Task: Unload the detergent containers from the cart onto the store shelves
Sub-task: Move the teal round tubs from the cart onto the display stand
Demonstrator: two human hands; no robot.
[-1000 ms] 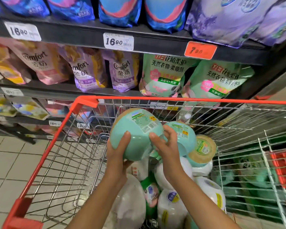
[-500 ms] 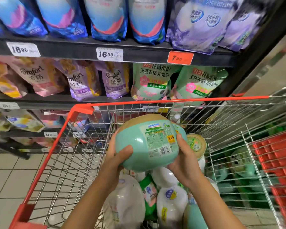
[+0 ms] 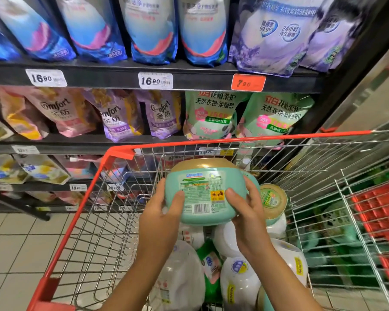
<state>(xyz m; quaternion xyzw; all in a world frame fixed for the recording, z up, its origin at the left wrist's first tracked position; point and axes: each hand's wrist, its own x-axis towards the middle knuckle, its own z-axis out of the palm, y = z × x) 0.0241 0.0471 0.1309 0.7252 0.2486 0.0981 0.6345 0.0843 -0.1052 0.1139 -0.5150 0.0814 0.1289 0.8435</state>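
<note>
A mint-green round plastic tub with a gold lid (image 3: 206,191) is held upright above the load of the red-rimmed wire shopping cart (image 3: 234,141), clear of the goods beneath it, with its printed label and barcode turned to the near side; it is clasped from both sides. The left hand (image 3: 162,218) is curled round the tub's left flank, its thumb (image 3: 177,198) laid flat on the label; the right hand (image 3: 247,218) is curled round the right flank, its thumb (image 3: 234,194) pressed beside the barcode; the other fingers are wrapped to the far side and mostly hidden.

Under and to the right of the tub a second gold-lidded tub (image 3: 273,200) and several white rounded containers (image 3: 236,277) are left in the cart. Beyond the cart's far rim the black store shelves (image 3: 112,80) are seen, filled with green softener pouches (image 3: 211,115) and other bags.

The step in hand is judged to be the transfer of one container, lifted out but not yet shelved. For the next move the tub must be carried over the far rim and set down upright on a free spot; no open place for tubs is shown, so one must first be found; the two-handed hold should be kept until the base is seated.
</note>
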